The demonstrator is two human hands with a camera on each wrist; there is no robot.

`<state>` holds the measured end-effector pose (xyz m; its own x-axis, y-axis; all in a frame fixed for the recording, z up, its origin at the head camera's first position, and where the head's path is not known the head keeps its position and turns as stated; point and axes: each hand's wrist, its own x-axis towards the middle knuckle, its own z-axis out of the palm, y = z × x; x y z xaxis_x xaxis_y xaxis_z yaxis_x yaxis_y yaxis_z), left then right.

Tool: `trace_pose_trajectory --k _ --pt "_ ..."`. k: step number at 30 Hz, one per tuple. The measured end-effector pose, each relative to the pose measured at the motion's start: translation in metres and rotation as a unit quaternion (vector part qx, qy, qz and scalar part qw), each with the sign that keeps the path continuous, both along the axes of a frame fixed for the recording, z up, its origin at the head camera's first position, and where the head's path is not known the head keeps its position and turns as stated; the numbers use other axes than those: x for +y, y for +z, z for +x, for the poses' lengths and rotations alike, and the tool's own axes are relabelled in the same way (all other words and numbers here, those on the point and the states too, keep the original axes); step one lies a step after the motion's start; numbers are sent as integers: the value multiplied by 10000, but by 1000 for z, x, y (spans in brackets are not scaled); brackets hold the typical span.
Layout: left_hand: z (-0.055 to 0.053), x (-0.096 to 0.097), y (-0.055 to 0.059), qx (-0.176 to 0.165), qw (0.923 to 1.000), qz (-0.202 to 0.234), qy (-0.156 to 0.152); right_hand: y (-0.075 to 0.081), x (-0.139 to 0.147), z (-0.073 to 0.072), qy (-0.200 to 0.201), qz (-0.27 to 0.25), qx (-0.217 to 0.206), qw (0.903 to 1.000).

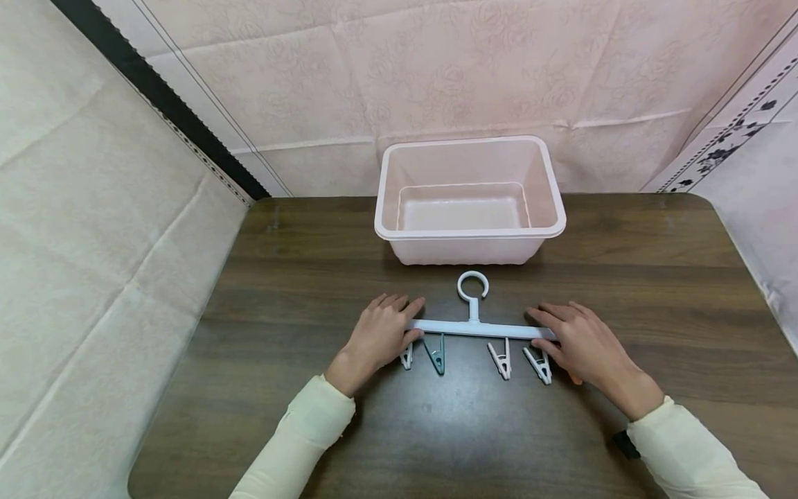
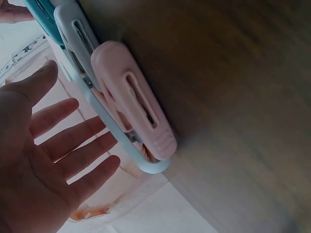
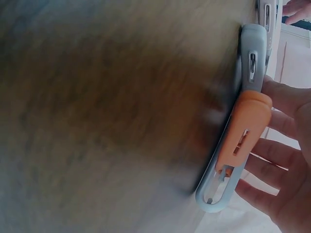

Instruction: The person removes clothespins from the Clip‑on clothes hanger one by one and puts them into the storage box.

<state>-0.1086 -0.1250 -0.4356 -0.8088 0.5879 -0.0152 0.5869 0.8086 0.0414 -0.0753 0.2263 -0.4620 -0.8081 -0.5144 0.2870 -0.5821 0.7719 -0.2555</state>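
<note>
In the head view, a pale blue clip hanger [image 1: 474, 328] lies on a brown wood-grain table [image 1: 436, 443], its hook pointing toward a pale pink plastic basin [image 1: 467, 251] that stands just beyond it. The left hand [image 1: 378, 331] is at the hanger's left end and the right hand [image 1: 582, 343] at its right end, each with the thumb on the near side of the bar and the fingers toward the far side. A pale grey clothespin [image 1: 407, 357] beside the left thumb, a teal clothespin [image 1: 438, 357], a whitish-pink clothespin [image 1: 501, 360] and a light grey clothespin [image 1: 539, 366] hang from the bar; an orange clothespin [image 1: 575, 379] is mostly hidden by the right hand.

In the left wrist view, a pink clothespin [image 2: 141, 109] sits at the hanger's end, next to the pale grey one. The left hand is spread, fingers extended and not wrapped around anything; whether the fingertips touch the bar is unclear.

In the right wrist view, the orange clothespin sits nearest the rounded end, beside the light grey one. The right hand's fingers are loosely extended behind them, gripping nothing; contact is hard to tell.
</note>
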Motion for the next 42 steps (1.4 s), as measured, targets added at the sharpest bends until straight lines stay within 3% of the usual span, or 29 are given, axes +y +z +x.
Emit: trace_pose_trajectory --k 7,19,42 --pt "1 1 -3 93 9999 114 -88 -3 -2 -1 107 -189 157 9996" --pt "1 2 -9 257 9996 42 -143 -3 -8 -2 -9 -67 -138 9999" --pt "-1 6 -10 -62 9998 -48 202 -4 -12 0 -123 -8 -168 9998"
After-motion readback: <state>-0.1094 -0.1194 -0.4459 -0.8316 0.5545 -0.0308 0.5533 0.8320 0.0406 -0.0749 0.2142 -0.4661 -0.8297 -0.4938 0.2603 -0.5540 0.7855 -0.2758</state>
